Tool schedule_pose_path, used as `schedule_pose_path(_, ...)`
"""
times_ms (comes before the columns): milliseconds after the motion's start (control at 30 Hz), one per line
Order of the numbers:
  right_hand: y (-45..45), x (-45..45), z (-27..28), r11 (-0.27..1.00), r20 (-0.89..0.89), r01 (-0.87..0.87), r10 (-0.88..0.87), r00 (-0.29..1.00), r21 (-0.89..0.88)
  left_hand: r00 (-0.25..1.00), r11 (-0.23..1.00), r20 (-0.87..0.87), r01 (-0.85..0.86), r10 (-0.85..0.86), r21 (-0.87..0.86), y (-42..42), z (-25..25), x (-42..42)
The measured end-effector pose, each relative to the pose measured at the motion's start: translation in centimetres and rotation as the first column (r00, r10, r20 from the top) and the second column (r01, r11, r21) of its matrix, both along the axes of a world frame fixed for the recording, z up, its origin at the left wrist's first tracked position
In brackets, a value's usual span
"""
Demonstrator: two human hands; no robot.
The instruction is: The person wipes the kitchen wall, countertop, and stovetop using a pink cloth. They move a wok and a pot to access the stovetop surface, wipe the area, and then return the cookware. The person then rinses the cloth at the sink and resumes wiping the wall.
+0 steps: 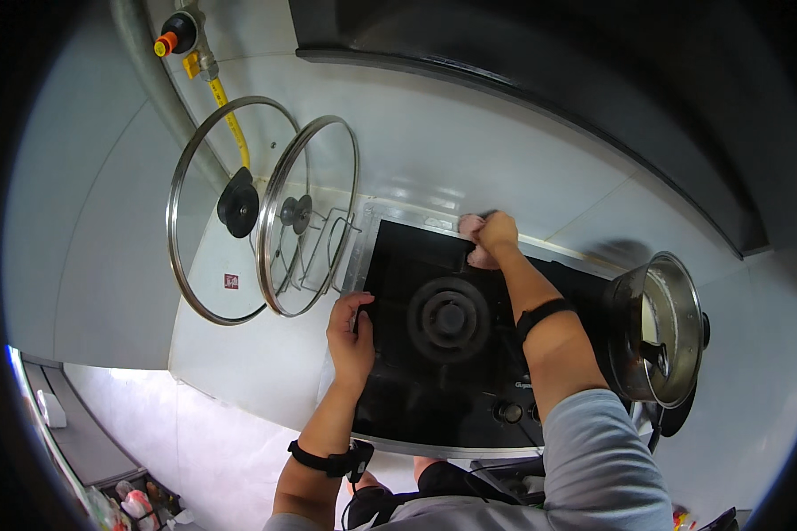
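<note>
My right hand point(498, 230) grips a pink cloth point(481, 257) at the back edge of a black glass gas cooktop point(412, 411), beside the wall. Part of the cloth lies over the cooktop's rear rim. At the cooktop's left edge is my left hand point(353, 335), fingers curled and apart, holding nothing. Between my arms lies a round burner point(449, 320) with no pot on it. A steel pot point(671, 332) stands tilted in view at the right end of the cooktop, with a utensil or handle partly visible inside.
Two glass lids point(179, 219) point(265, 252) stand upright in a wire rack point(315, 289) on the left counter. Behind them runs a yellow gas hose point(236, 133) with a valve. A dark range hood point(518, 93) overhangs the back. Control knobs point(510, 413) sit near the front edge.
</note>
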State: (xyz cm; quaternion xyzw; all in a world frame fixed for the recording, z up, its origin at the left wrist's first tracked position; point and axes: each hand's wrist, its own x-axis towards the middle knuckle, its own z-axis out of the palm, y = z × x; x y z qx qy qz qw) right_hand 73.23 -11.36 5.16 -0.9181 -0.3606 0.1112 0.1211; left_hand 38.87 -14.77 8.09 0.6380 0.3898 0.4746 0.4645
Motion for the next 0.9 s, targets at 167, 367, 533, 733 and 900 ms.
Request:
schedule_pose_path(167,-4.8,2.8,-1.8,0.593,0.031,0.147,-0.279,0.960,0.791,0.994,0.997,0.079,0.079,-0.078,-0.001,-0.1,1.2,2.2)
schedule_pose_path(367,-3.4,5.0,8.2,0.044,-0.238,0.291,-0.465,0.853,0.956,0.996,0.996,0.036,0.083,-0.085,0.039,0.1,2.8,2.1)
schedule_pose_path(533,2.5,4.5,8.1,0.313,0.200,0.051,-0.717,0.668,0.948,0.993,0.991,0.015,0.111,-0.113,0.079,-0.6,3.4,1.9)
schedule_pose_path(733,5.0,-3.8,9.8,0.828,0.568,-0.232,-0.122,0.814,0.510,0.999,0.990,-0.014,0.038,-0.037,0.135,0.1,3.1,1.1)
schedule_pose_path(900,0.9,0.7,6.7,0.632,0.830,-0.775,0.429,0.356,0.006,0.983,0.983,0.091,0.151,-0.161,0.104,-0.9,2.9,5.4)
